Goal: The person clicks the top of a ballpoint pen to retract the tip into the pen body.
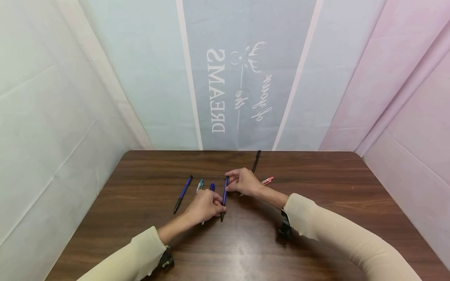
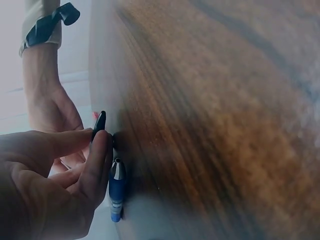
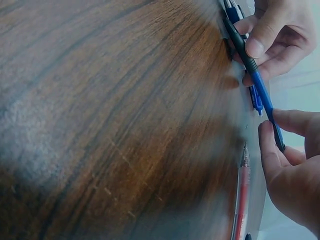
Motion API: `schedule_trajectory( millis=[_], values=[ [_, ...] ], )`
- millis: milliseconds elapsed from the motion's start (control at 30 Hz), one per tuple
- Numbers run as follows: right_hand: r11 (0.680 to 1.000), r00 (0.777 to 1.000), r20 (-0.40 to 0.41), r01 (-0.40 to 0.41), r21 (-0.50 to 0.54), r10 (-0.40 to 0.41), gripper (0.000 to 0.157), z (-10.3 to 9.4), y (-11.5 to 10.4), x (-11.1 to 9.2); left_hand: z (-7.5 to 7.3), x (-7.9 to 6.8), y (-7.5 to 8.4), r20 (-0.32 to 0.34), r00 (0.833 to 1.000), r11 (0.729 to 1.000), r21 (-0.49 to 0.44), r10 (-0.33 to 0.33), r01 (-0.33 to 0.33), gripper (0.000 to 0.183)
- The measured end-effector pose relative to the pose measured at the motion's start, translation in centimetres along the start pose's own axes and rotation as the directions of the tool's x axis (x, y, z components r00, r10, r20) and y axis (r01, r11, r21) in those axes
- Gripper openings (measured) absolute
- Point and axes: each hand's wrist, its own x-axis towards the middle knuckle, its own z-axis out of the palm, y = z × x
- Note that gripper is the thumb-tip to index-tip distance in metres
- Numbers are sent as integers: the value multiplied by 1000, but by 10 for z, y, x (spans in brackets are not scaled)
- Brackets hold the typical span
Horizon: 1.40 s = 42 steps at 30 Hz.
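You've got both hands on one pen: the blue pen with black ends (image 1: 224,197), out in front of you between your hands near the middle of the brown wood-grain table (image 1: 242,249). Your left hand (image 1: 205,205) pinches its black near section between thumb and fingers, tip poking out past them toward you; your right hand (image 1: 245,182) pinches it close to the far end, thumb and fingertips nearly together. The pen slants a little; can't tell if any of it touches the tabletop. Under and beside your left hand lie a blue pen (image 1: 212,186) and a teal-topped clear pen (image 1: 200,185), both partly covered by that hand in the head view. Further left, well apart, a second blue-and-black pen (image 1: 183,194) lies tilted on the wood. On your right side, a red clear-barrelled pen (image 3: 242,190) lies just beside your right hand, partly hidden by it from above. Past that hand, a black pen (image 1: 256,161) reaches to the table's far edge. You've got cream sleeves and a dark band on each wrist. Behind the table hangs a grey-blue cloth backdrop (image 1: 242,23) with white lettering turned sideways, "DREAMS" readable; pale cloth at left, pinkish at right.
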Motion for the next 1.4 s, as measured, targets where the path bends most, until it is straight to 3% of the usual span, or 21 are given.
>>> schedule_trajectory(
  millis=[533,1400],
  values=[
    [996,999,12,49,-74,-48,49,3,0,0,1,-6,3,-13,999,967,249,50,-46,8],
    [971,994,84,88,-223,-71,43,4,-7,4,1,-10,12,-2,999,943,330,36,-34,16]
  ],
)
